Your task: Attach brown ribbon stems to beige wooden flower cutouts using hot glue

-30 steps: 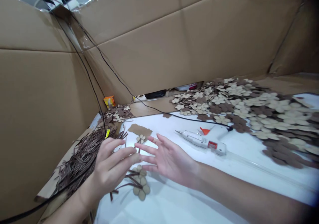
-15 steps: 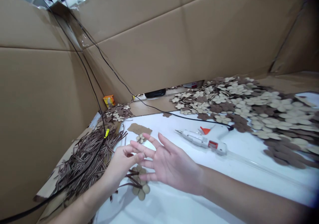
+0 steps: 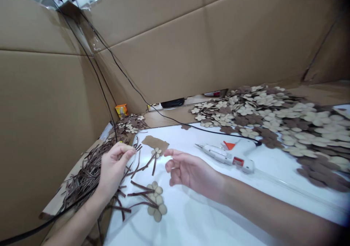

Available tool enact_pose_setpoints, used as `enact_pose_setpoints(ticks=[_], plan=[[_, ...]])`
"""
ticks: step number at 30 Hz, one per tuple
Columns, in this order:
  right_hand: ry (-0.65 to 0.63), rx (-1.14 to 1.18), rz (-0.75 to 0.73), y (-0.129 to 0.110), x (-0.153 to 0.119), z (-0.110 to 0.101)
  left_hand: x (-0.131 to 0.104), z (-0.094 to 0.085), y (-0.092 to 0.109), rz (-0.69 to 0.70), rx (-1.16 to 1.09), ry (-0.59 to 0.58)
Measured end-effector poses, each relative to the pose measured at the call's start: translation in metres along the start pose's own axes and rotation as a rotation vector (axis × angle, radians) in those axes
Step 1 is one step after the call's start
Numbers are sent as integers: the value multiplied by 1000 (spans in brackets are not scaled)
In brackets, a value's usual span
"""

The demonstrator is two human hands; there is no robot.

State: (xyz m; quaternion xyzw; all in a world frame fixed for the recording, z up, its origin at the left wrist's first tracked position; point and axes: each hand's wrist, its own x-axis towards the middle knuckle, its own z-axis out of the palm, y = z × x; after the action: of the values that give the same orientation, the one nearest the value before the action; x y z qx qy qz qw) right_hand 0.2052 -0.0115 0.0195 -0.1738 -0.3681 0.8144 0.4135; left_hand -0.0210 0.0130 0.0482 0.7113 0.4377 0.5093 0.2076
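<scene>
My left hand [image 3: 113,167] is over the right edge of the heap of dark brown strips [image 3: 87,173], thumb and forefinger pinched together. Whatever they hold, if anything, is too small to make out. My right hand [image 3: 191,175] hovers above the white board [image 3: 207,209], its fingers loosely curled and apart, holding nothing. Below and between the hands lie beige flower shapes [image 3: 156,202] with brown strips attached on their left side. Farther back, a small beige flower [image 3: 156,152] with a strip lies by a torn brown paper piece [image 3: 154,143].
A white glue gun [image 3: 226,155] with an orange trigger and a clear glue stick lies right of my right hand. Behind it spreads a large pile of beige and brown flowers [image 3: 273,111]. A black cable [image 3: 180,123] crosses the board's back. Cardboard walls [image 3: 175,49] enclose the area.
My hands have moved apart. The left went left, still pinched; the right moved slightly right and its fingers curled. Strips and flowers beneath them are now uncovered.
</scene>
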Motion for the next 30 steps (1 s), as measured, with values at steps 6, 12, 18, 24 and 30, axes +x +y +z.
enact_pose_setpoints(ticks=[6,12,18,24,30], plan=[[-382,-652,526,-34,-16,8,23,-17,1,105,163,142],[434,-1619,-68,-33,-24,30,25,-10,10,94,-59,188],[315,-588,-93,-28,-12,40,3,16,24,29,-208,106],[94,318,70,-12,-11,52,-20,51,39,297,-110,10],[258,404,-84,-20,-17,55,-45,70,36,767,285,-247]])
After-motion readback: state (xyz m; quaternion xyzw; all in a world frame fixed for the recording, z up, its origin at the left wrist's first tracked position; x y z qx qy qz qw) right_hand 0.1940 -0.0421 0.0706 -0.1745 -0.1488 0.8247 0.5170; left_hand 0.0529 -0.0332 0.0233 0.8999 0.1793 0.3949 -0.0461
